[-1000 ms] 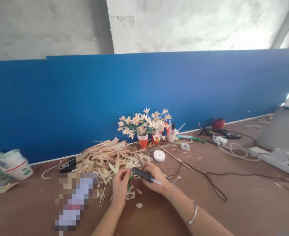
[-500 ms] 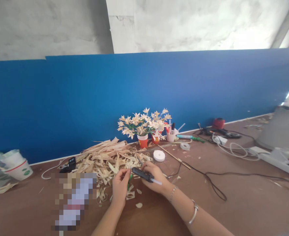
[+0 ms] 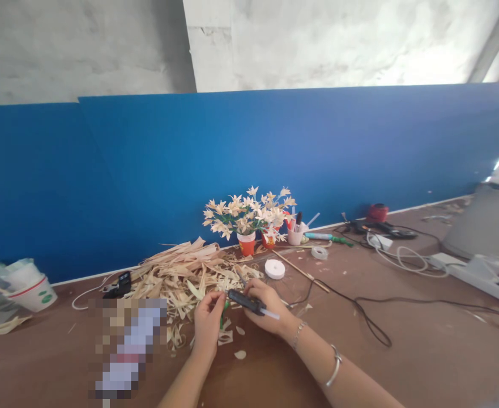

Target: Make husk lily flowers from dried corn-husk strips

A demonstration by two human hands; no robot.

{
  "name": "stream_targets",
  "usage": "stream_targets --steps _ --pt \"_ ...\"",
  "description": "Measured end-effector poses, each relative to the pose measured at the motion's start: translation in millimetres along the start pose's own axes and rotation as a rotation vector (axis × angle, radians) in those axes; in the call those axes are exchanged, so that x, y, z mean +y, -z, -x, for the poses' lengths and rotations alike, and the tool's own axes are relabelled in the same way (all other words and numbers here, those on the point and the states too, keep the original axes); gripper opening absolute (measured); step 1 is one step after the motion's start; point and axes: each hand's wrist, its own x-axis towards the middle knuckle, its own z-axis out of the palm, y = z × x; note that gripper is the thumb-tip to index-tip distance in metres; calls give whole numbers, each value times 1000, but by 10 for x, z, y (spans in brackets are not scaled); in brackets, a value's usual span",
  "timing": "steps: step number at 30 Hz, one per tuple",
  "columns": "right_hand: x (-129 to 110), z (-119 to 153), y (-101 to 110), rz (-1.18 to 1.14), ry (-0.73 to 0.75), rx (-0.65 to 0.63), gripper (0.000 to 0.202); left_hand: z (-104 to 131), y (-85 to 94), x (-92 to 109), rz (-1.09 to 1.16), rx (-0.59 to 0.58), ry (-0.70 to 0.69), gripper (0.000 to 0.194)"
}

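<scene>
My right hand (image 3: 266, 306) is wrapped round a black hot glue gun (image 3: 247, 301), with a clear glue stick (image 3: 270, 313) poking out of its back end. The gun's tip points left, close to the fingertips of my left hand (image 3: 209, 320). Thumb and fingers of that left hand are pinched together on something too small to make out. A green piece (image 3: 224, 314) shows just beside and below those fingertips; whether it is held I cannot tell. Pale dried husk strips (image 3: 181, 275) lie heaped behind my hands, with loose petal-shaped pieces (image 3: 240, 355) near them.
Paper cups (image 3: 246, 245) of husk flowers (image 3: 236, 212) stand by the blue partition (image 3: 168, 170). A white tape roll (image 3: 274, 269), a clear tape roll (image 3: 319, 253) and a thin stick (image 3: 302, 271) lie nearby. Black cable (image 3: 363, 311) and a power strip (image 3: 481, 280) are rightward, a white cup (image 3: 34, 294) leftward.
</scene>
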Motion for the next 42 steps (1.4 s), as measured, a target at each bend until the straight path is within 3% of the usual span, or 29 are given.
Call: stream_targets --steps 31,38,42 --pt "9 10 28 66 -11 -18 13 -1 18 -9 -97 22 -49 29" --pt "-50 12 78 98 44 -100 15 -24 59 9 -349 46 -246 20" --pt "-66 5 142 194 -12 -83 6 -9 54 40 -553 -30 -409 15"
